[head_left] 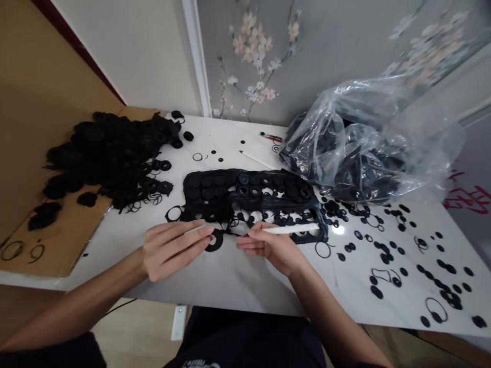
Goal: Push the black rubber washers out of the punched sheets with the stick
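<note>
A black rubber sheet (pixel 245 197) with punched rings and discs lies in the middle of the white table (pixel 238 276). My left hand (pixel 172 249) rests at its near edge, fingers pressed together, fingertips on a black ring (pixel 215 241) and on what looks like a thin white stick. My right hand (pixel 270 246) sits just right of it, closed on a white stick (pixel 291 229) that points right across the sheet's front edge.
A heap of black rubber scraps (pixel 111 153) covers a cardboard sheet (pixel 57 240) at the left. A clear plastic bag (pixel 368 148) of black parts stands back right. Loose black discs and rings (pixel 414 266) scatter over the right side. Another white stick (pixel 256 160) lies behind the sheet.
</note>
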`<state>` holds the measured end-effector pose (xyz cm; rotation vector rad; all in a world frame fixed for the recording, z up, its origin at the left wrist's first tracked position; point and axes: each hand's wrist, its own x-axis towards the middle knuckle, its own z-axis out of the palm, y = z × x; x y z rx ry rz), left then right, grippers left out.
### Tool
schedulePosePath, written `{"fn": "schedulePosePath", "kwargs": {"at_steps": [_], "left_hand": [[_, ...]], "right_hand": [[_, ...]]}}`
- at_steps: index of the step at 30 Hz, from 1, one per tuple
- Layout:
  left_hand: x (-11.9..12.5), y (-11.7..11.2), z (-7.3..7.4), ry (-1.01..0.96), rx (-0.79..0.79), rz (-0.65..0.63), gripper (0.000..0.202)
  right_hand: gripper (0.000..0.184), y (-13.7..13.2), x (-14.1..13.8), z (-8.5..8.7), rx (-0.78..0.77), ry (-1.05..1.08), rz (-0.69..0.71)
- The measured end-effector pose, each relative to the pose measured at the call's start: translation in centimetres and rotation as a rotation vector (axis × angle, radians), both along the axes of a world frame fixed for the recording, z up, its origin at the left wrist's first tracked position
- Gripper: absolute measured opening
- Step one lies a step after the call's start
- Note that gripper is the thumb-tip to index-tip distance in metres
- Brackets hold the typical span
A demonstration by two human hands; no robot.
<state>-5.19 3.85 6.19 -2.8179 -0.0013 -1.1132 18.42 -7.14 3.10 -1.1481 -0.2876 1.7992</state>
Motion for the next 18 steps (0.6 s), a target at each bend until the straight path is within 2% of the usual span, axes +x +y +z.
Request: {"fn": "schedulePosePath", "kwargs": {"at_steps": [2, 3, 5, 8, 9, 11, 14, 16, 18], "left_hand": [[1.6, -0.3, 0.5, -0.047, -0.075, -0.029, 0.025], [2.6, -0.4, 0.8, -0.099, -0.176, -0.036, 0.025], [4.9, -0.7, 1.4, -0.207, -0.558, -0.035, 0.024], [8.5, -0.9, 2.6, -0.252, -1.319, -0.091, 0.024], [9.7, -0.9, 3.0, -0.242, -1.516, -0.130, 0.025], [11.8, -1.0, 3.8, -0.224, -1.764, -0.210, 0.029], [14.6, -1.2, 4.8, -0.195, -1.882, -0.291, 0.034], [16.5, -1.3, 5.2, -0.158, -1.862, -0.329, 0.034], [19.0, -1.0, 5.7, -0.129, -1.765, -0.367, 0.032]], "right_hand": [[0.025, -1.2, 1.0, 0.0, 0.028, -0.056, 0.009], [0.024, -1.8, 1.6, -0.1, 0.042, -0.073, -0.004], [0.024, -3.0, 2.9, -0.4, 0.058, -0.083, -0.043], [0.024, -4.6, 4.6, -1.3, 0.064, -0.040, -0.139], [0.024, -5.1, 5.0, -1.7, 0.077, -0.013, -0.174], [0.024, -5.8, 5.5, -2.3, 0.119, 0.050, -0.229], [0.024, -6.2, 5.5, -2.8, 0.174, 0.122, -0.291], [0.025, -5.9, 5.4, -2.9, 0.193, 0.149, -0.333], [0.027, -5.4, 5.2, -2.9, 0.208, 0.158, -0.365]]}}
